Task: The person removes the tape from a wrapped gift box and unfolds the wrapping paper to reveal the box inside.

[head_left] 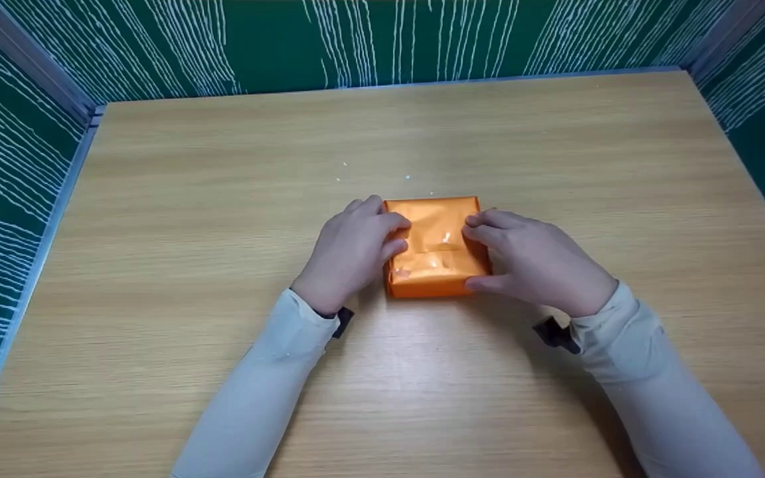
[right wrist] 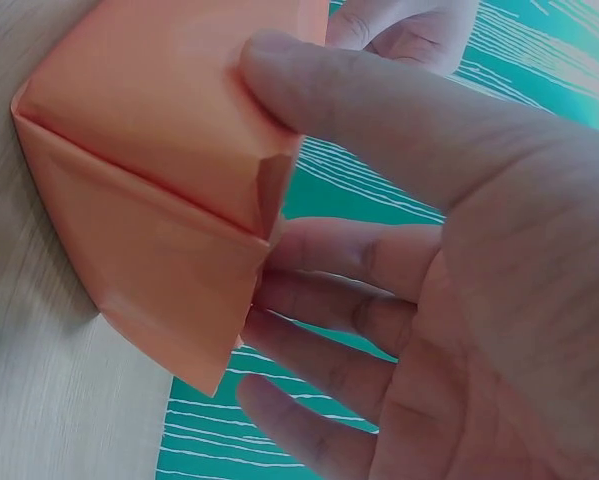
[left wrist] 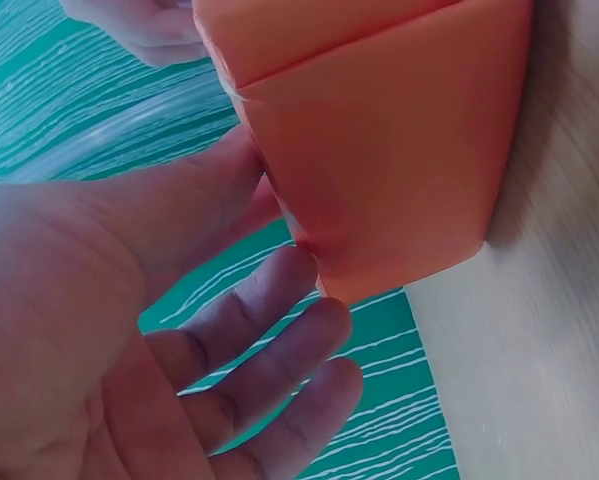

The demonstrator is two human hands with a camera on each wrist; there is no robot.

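An orange wrapped package [head_left: 437,265], box-shaped and shiny, sits on the wooden table. My left hand [head_left: 349,249] is at its left edge, with thumb and a finger touching the top; the other fingers [left wrist: 279,380] look relaxed beside the box in the left wrist view. At the right side, my right hand [head_left: 535,255] grips the package's near corner. Its thumb [right wrist: 279,75] presses the near face while fingers touch the top. Folded orange paper [right wrist: 144,250] shows on the package's right end in the right wrist view.
The light wood tabletop [head_left: 223,199] is edged in blue, with green, white-streaked panels [head_left: 269,46] behind and at both sides. A few tiny pale specks [head_left: 408,177] lie just beyond the package.
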